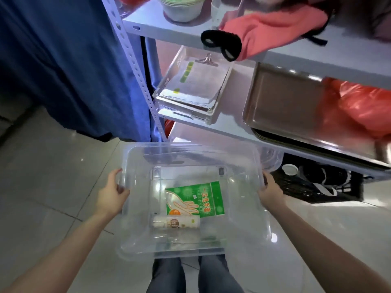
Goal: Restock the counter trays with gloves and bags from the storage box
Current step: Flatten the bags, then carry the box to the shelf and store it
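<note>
Far left, a blue curtain [63,60] hangs down to the pale tiled floor [42,187], and nothing there matters to the job. Now the left hand [112,191]: fingers curled over the left rim of the clear storage box [190,148], thumb on the outside wall, a firm hold. The box sits level between both arms, in front of the person's knees, and looks to be carried rather than resting on the floor.

Inside it, near the middle of the bottom, lies a green glove packet [195,199], flat, printed with a hand outline. Just in front of it and touching its near edge lies a pale roll of bags [175,222], on its side. That is all the stock I can make out.

The right hand [269,191] mirrors the left, fingers wrapped over the right rim.

Above and right is the shelf [232,127]: a clear tray [169,81] with clipped papers in it, then a metal tray [283,102] beside a red plastic bag [364,111], and a black crate [317,187] below.

My read: this is the fetching step, with the box in hand and nothing restocked yet. Next, the box needs setting down on a steady surface to free one hand, which can then go in for the glove packet or the roll. Whether these shelf trays are the ones to fill, I cannot tell.
</note>
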